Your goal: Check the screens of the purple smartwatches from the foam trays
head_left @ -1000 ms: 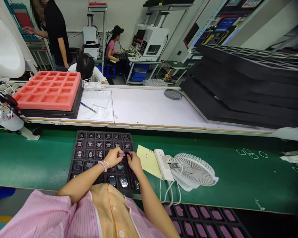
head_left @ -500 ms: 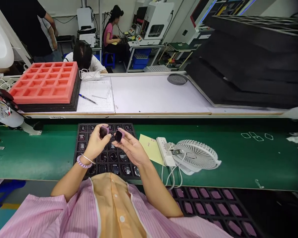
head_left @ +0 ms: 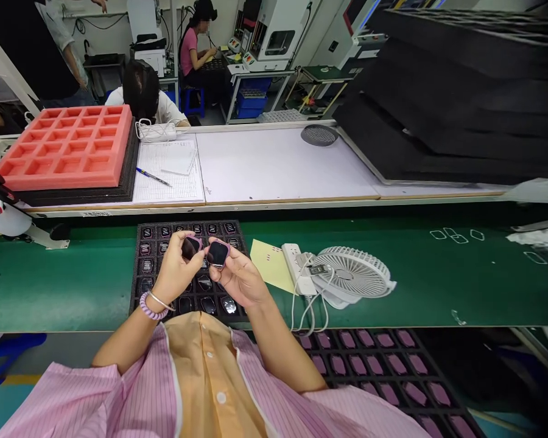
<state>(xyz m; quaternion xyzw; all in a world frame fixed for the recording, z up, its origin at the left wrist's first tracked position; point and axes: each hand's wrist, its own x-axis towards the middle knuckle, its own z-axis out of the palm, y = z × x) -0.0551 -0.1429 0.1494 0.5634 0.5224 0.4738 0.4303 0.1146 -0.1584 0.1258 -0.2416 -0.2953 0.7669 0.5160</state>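
Left hand [head_left: 176, 271] pinched tight on a small dark piece [head_left: 190, 246], right hand [head_left: 240, 281] clamped on a square black-faced piece [head_left: 218, 253]. The two parts are almost touching, held up just over the black tray [head_left: 139, 277]. Right of the grip, close in, sit a yellow note [head_left: 269, 267], a power strip [head_left: 296, 275] and a fan [head_left: 354, 271]. The green belt [head_left: 438, 292] runs wide beyond. Nearer than the right forearm, a second tray [head_left: 383, 365] is cut off at the frame edge. Fingers hide both pieces' backs.

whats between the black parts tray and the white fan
Head view: a yellow sheet, then a white power strip, between tray and fan.
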